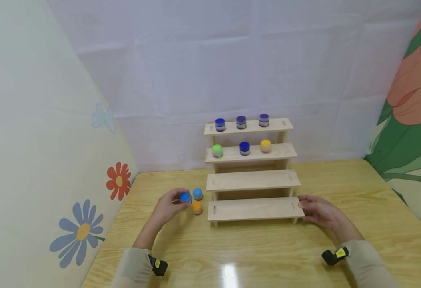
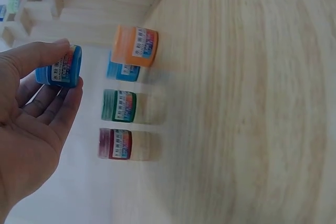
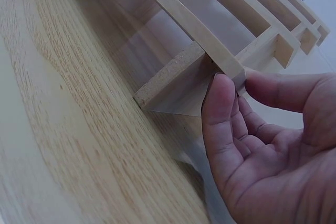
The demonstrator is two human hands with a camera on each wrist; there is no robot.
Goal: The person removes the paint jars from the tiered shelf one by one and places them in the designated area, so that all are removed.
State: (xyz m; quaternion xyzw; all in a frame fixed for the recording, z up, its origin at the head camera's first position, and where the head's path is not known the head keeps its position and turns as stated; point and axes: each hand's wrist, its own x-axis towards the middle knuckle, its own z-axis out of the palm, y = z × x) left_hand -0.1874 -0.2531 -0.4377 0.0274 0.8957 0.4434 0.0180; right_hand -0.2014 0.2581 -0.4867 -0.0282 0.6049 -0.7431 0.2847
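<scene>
My left hand [image 1: 168, 207] holds a small blue paint jar [image 2: 65, 69] between thumb and fingers, clear of the table in the left wrist view. Beside it on the table stand an orange paint jar [image 1: 197, 208] and a light blue one [image 1: 197, 194]. The left wrist view also shows a green jar [image 2: 119, 106] and a dark red jar [image 2: 115, 144], which the head view does not show. At the right end of a wooden stepped rack, my right hand [image 1: 320, 212] pinches the edge of the lowest shelf [image 1: 255, 209] between thumb and fingers.
Three dark blue and purple jars, one of them a purple jar [image 1: 264, 120], stand on the top shelf. Green [image 1: 217, 151], dark blue [image 1: 244, 148] and yellow [image 1: 266, 146] jars stand on the shelf below. Behind the wooden table [image 1: 260, 256] hangs a white cloth [image 1: 196, 72].
</scene>
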